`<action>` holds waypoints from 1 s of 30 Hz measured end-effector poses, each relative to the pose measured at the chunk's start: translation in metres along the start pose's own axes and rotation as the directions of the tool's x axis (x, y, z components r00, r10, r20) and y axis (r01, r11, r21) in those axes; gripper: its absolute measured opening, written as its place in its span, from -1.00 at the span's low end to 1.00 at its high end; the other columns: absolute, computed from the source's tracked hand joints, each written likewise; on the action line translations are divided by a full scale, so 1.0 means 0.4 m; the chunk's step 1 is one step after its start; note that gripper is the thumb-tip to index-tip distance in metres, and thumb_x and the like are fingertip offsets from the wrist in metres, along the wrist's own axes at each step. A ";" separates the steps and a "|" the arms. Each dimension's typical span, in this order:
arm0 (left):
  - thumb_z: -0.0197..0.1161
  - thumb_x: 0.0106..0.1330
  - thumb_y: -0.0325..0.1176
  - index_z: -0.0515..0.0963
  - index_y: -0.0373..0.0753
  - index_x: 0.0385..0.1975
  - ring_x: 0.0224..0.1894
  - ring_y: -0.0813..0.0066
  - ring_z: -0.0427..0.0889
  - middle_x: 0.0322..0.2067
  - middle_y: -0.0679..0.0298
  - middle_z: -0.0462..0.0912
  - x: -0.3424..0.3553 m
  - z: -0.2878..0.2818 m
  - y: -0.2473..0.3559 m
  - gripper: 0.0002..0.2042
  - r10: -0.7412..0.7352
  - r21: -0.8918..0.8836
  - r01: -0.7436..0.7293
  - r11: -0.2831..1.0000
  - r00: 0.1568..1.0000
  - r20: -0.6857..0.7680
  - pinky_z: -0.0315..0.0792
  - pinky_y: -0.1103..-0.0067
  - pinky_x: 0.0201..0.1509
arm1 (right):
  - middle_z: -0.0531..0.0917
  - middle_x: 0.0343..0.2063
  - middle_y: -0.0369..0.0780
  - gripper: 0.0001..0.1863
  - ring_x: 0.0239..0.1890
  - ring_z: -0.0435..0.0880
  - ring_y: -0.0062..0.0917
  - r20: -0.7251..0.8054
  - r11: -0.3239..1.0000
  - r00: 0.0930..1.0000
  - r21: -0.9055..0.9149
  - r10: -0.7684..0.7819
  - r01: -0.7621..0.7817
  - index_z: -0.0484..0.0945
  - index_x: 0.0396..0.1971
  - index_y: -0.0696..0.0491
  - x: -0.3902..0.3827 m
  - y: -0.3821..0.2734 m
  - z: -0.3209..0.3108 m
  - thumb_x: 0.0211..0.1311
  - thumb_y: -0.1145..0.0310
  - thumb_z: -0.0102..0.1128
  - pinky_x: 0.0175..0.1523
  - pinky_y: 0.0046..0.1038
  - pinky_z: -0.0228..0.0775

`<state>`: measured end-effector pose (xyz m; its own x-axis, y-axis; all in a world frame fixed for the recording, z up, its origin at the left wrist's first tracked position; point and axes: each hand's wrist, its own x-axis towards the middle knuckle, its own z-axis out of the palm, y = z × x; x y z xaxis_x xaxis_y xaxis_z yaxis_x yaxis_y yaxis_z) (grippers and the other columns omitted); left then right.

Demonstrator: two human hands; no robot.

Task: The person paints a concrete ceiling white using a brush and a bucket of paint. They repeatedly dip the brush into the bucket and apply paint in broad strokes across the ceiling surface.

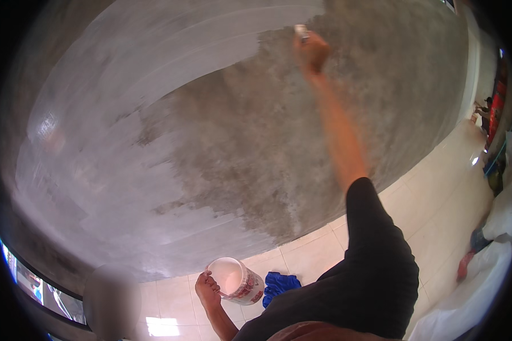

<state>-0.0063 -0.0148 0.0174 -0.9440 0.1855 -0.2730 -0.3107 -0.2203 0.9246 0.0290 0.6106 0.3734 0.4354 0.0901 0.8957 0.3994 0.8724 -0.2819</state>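
Evidently, a small pale brush-like tool (301, 29) is held at the far side, right of centre, against or just off the wall (404, 85); contact cannot be confirmed. Its visible end is pointed far and slightly left, its long axis roughly in line with the forearm; detail is lost to blur. A white bucket (248, 287) with red markings is held near, left of centre, its mouth turned up and slightly left; pale liquid is contained. The wall is coated paler grey at left and is mottled darker at right. Pale floor tiles (426, 210) are seen below, with a blue cloth (281, 286) just right of the bucket. The right arm is extended far, the right hand (313, 55) closed around the tool. The left arm is held low, the left hand (208, 288) gripping the bucket's rim or handle; which cannot be told.
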 end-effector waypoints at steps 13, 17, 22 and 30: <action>-0.03 0.37 -0.35 0.48 -0.31 -0.39 -0.78 0.77 0.00 -0.76 0.53 0.10 -0.005 0.035 0.035 -0.81 -0.018 0.082 0.017 0.996 1.000 0.008 -0.12 0.69 -0.74 | 0.55 -0.75 -0.11 -0.76 -0.70 0.55 -0.40 0.292 0.723 0.952 0.638 0.090 -0.264 0.63 -0.60 0.18 -0.157 -0.459 0.029 -0.04 0.29 0.40 -0.52 -0.33 0.38; -0.02 0.36 -0.35 0.48 -0.30 -0.39 -0.78 0.76 -0.01 -0.76 0.53 0.10 -0.009 0.063 0.037 -0.81 0.007 0.049 -0.008 0.999 1.000 0.023 -0.13 0.68 -0.74 | 0.56 -0.80 -0.31 -0.73 -0.69 0.40 -0.78 0.318 0.755 0.922 0.543 0.221 -0.368 0.68 -0.63 0.16 -0.073 -0.162 0.039 0.04 0.28 0.47 -0.60 -0.47 0.30; -0.01 0.36 -0.34 0.48 -0.30 -0.38 -0.78 0.76 -0.01 -0.76 0.53 0.10 -0.017 0.049 0.024 -0.81 -0.001 0.031 0.002 1.000 0.999 -0.033 -0.14 0.68 -0.74 | 0.71 -0.65 -0.28 -0.77 -0.61 0.64 -0.67 0.244 0.811 0.879 0.344 0.409 -0.473 0.72 -0.56 0.14 0.013 0.125 -0.033 0.01 0.28 0.49 -0.46 -0.50 0.46; 0.01 0.36 -0.34 0.47 -0.31 -0.34 -0.78 0.76 0.02 -0.74 0.53 0.14 -0.006 0.038 0.014 -0.83 -0.042 0.030 0.042 0.999 0.999 -0.031 -0.10 0.70 -0.75 | 0.72 -0.56 -0.07 -0.73 -0.49 0.75 -0.31 0.039 0.945 0.945 -0.055 0.326 -0.323 0.71 -0.48 0.17 0.101 0.303 -0.090 0.06 0.23 0.35 -0.38 -0.31 0.52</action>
<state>-0.0042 -0.0018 0.0274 -0.9332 0.1651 -0.3192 -0.3471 -0.1839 0.9196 0.1239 0.7025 0.3629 0.5099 0.3879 0.7678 0.2812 0.7683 -0.5750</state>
